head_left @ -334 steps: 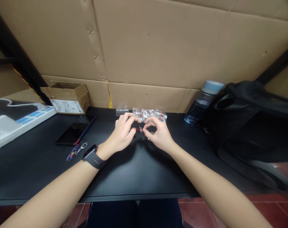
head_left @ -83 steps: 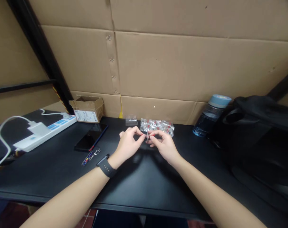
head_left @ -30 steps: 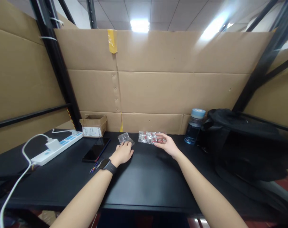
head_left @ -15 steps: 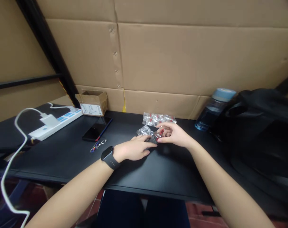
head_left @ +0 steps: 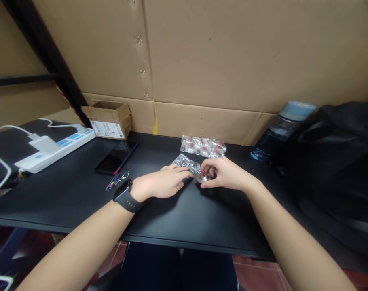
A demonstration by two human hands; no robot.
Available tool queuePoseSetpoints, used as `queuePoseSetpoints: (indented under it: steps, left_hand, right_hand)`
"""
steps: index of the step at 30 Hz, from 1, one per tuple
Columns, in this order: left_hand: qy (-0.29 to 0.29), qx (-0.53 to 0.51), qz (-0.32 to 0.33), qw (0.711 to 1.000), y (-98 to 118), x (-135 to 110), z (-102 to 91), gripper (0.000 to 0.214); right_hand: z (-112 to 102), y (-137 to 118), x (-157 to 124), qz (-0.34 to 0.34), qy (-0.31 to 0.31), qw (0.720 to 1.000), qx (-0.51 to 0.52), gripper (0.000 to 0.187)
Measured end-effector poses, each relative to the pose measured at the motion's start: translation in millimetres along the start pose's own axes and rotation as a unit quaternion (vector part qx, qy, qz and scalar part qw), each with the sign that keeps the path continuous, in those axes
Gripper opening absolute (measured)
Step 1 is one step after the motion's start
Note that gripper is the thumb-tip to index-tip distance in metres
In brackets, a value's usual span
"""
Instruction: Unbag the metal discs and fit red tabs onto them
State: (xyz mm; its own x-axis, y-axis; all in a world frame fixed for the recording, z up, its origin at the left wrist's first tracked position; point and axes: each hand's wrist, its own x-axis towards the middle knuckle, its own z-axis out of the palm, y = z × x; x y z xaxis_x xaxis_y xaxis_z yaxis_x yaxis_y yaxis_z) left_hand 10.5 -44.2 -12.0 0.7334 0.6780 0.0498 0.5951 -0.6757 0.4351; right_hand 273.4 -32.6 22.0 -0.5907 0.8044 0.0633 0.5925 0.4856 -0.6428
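Observation:
My left hand (head_left: 164,182) lies palm down on the black table with its fingers stretched out. Its fingertips touch a crinkled clear plastic bag (head_left: 184,161). Just to the right, my right hand (head_left: 225,173) curls its thumb and fingers round a small clear disc with a red knob (head_left: 203,176), which resembles a suction cup. The disc sits at the bag's right end; whether it is partly inside cannot be made out. Behind the hands, a flat clear packet (head_left: 202,147) holds several similar discs with red parts.
A phone (head_left: 116,157), a keychain (head_left: 119,180), a small open carton (head_left: 109,120) and a white power strip (head_left: 56,151) with plugged-in cables lie to the left. On the right stand a water bottle (head_left: 278,131) and a black bag (head_left: 335,169). A cardboard wall (head_left: 202,72) closes the back.
My left hand has drawn slightly left, away from the right hand. The red-knobbed disc shows more clearly between my right fingers. The view has tilted and shifted a little.

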Motion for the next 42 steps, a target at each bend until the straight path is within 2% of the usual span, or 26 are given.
queuePoseSetpoints:
  steps: [3,6,10,17,22,25,28,31,35,38,42]
  left_hand:
    - [-0.017,0.004,-0.013,1.000,3.2,-0.9,-0.7,0.045]
    - [-0.004,0.003,-0.023,1.000,4.6,-1.0,-0.8,0.042]
    - [-0.010,-0.003,-0.009,1.000,2.2,-1.0,0.4,0.043]
    - [-0.050,0.027,0.009,0.998,1.1,-0.4,-4.6,0.043]
    - [-0.085,0.051,0.013,0.995,6.3,-0.9,-7.6,0.051]
    - [-0.084,0.072,-0.005,0.994,9.7,-0.1,-4.1,0.057]
    - [-0.067,0.078,-0.016,0.995,11.6,1.1,-0.5,0.055]
    - [-0.055,0.070,-0.020,0.996,12.2,1.2,0.2,0.054]
    - [-0.049,0.065,-0.024,0.996,11.7,-0.6,-1.4,0.054]
    - [-0.048,0.072,-0.033,0.996,10.1,-2.8,-4.2,0.053]
    - [-0.015,0.094,-0.057,0.994,6.8,-3.9,-9.2,0.039]
  right_hand:
    - [-0.7,-0.5,-1.1,0.000,-0.002,1.000,-0.027,0.037]
    - [3.3,4.9,2.2,0.003,0.025,0.997,-0.074,0.033]
    - [12.2,11.4,9.4,-0.004,0.045,0.993,-0.108,0.029]
    - [19.4,9.3,12.5,-0.082,0.053,0.993,-0.071,0.022]
    - [14.3,7.6,8.9,-0.066,0.015,0.997,-0.039,0.021]
    - [15.3,8.8,10.1,-0.062,0.020,0.997,-0.030,0.021]
    - [22.4,10.9,13.7,-0.066,0.056,0.995,-0.045,0.015]
    - [32.5,12.0,18.1,-0.058,0.112,0.986,-0.113,0.012]
    - [42.0,11.6,24.7,-0.008,0.214,0.948,-0.237,0.018]
    - [43.9,11.9,29.5,0.003,0.233,0.932,-0.279,0.027]
    - [43.4,14.7,31.6,0.028,0.237,0.933,-0.268,0.024]
